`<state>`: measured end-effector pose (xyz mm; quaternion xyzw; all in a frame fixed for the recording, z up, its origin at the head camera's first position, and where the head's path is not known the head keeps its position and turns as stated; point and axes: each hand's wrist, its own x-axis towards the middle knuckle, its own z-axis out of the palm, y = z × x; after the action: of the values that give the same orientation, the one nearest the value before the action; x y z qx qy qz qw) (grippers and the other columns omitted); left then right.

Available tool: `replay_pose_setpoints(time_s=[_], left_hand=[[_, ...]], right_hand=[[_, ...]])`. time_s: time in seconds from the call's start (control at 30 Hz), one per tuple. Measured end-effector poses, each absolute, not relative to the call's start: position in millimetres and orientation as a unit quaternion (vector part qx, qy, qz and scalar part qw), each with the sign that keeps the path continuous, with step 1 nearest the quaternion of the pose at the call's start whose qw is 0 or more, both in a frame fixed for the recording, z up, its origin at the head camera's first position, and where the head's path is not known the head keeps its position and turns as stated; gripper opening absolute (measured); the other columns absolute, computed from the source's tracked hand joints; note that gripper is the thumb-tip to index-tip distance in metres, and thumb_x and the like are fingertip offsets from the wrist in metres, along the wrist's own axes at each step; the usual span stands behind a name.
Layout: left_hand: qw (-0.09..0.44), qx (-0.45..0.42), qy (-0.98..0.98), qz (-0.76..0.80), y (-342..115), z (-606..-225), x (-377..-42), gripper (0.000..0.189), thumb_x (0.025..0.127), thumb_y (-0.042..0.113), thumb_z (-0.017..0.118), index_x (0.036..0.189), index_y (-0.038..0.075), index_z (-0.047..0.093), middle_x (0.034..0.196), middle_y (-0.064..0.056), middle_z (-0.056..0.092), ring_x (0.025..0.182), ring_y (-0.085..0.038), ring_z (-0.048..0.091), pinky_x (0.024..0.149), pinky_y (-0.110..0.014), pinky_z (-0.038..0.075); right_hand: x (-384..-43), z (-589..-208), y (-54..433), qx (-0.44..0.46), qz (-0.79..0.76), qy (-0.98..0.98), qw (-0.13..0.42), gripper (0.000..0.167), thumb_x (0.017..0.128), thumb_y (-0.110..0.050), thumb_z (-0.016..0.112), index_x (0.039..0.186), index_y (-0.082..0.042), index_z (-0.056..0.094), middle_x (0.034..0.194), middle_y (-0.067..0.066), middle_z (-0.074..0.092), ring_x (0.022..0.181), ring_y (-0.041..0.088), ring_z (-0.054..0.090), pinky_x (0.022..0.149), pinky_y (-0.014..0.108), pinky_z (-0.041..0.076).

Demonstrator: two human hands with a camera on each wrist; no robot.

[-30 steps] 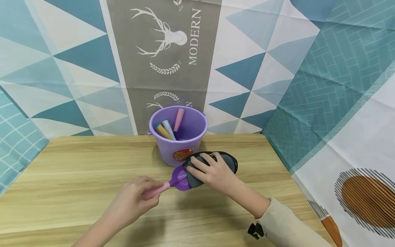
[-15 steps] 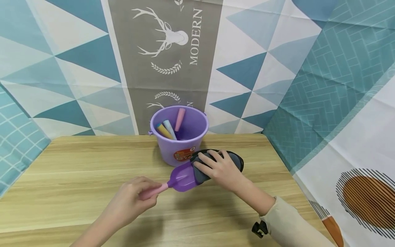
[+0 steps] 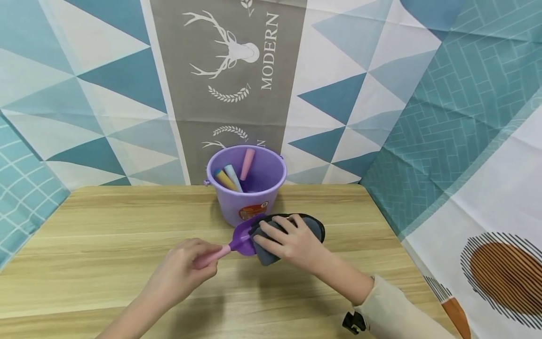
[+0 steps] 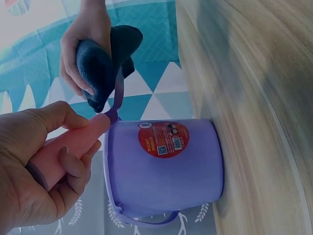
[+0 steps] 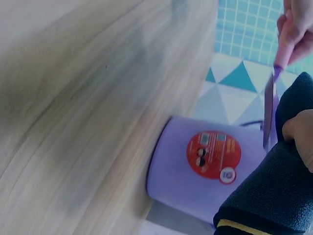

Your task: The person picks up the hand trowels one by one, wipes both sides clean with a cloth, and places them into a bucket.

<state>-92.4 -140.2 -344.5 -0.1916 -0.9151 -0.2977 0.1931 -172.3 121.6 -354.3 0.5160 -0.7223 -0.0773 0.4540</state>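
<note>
My left hand (image 3: 182, 268) grips the pink handle (image 3: 216, 255) of a toy shovel, whose purple blade (image 3: 242, 237) points right, above the table. In my right hand (image 3: 292, 242) is a folded dark grey cloth (image 3: 266, 256) with a black edge. The cloth lies against the blade and hides its far part. From the left wrist view, the fingers of my left hand (image 4: 29, 156) wrap round the handle, and the cloth (image 4: 93, 68) is beside the blade. The right wrist view has the cloth (image 5: 279, 181) in front, with the shovel blade (image 5: 269, 110) seen nearly edge-on.
Just behind the shovel, a purple bucket (image 3: 230, 209) stands on the wooden table (image 3: 127, 235). Inside it are a pink handle (image 3: 247, 164), a pale blue one (image 3: 233, 176) and a yellow one (image 3: 226, 180). Patterned cloth hangings (image 3: 330, 94) rise behind the table.
The cloth slid right along the blade, baring more of it, then came back left over it. The blade has tilted. Both hands keep their hold, and the bucket stays put.
</note>
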Motion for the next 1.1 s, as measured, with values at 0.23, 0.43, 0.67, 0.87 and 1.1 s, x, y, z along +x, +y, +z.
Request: replay_pose_setpoints(time_s=[0.23,0.43,0.67,0.87,1.1], left_hand=[[0.203,-0.202,-0.909,-0.301,-138,-342,-93,0.026,0.068,0.005,0.076,0.091,0.017,0.074,0.085,0.012,0.068,0.077,-0.006,0.058,0.065,-0.022,0.049],[0.215,-0.21,-0.903,-0.306,-141,-344,-93,0.027,0.067,0.004,0.076,0.091,0.017,0.074,0.085,0.012,0.068,0.076,-0.005,0.059,0.064,-0.021,0.05],[0.222,-0.205,-0.893,-0.332,-145,-349,-94,0.028,0.065,0.0,0.075,0.089,0.015,0.074,0.084,0.01,0.069,0.072,-0.001,0.058,0.061,-0.018,0.049],[0.211,-0.172,-0.883,-0.381,-146,-352,-93,0.031,0.067,-0.001,0.074,0.092,0.018,0.073,0.084,0.009,0.069,0.065,0.003,0.051,0.053,-0.017,0.046],[0.175,-0.14,-0.874,-0.43,-146,-349,-92,0.029,0.074,0.001,0.072,0.095,0.021,0.072,0.085,0.006,0.07,0.063,0.0,0.052,0.052,-0.02,0.047]], right_hand=[[-170,-356,121,0.526,-0.106,-0.701,0.47,0.028,0.101,-0.02,0.038,0.109,-0.026,0.064,0.113,-0.002,0.065,0.096,0.023,0.063,0.066,0.037,0.051],[-173,-358,131,0.511,-0.093,-0.731,0.442,0.03,0.101,-0.017,0.036,0.11,-0.025,0.064,0.114,-0.001,0.065,0.097,0.023,0.062,0.067,0.038,0.051],[-181,-360,144,0.489,0.003,-0.774,0.402,0.031,0.084,-0.013,0.066,0.114,-0.022,0.064,0.119,0.003,0.064,0.1,0.026,0.06,0.072,0.042,0.051],[-185,-359,147,0.44,0.165,-0.806,0.36,0.059,0.065,0.0,0.078,0.118,-0.018,0.061,0.121,0.008,0.06,0.099,0.027,0.058,0.081,0.042,0.05],[-186,-361,147,0.401,0.265,-0.806,0.344,0.055,0.068,0.002,0.076,0.119,-0.009,0.059,0.121,0.013,0.058,0.105,0.029,0.058,0.086,0.043,0.051]])
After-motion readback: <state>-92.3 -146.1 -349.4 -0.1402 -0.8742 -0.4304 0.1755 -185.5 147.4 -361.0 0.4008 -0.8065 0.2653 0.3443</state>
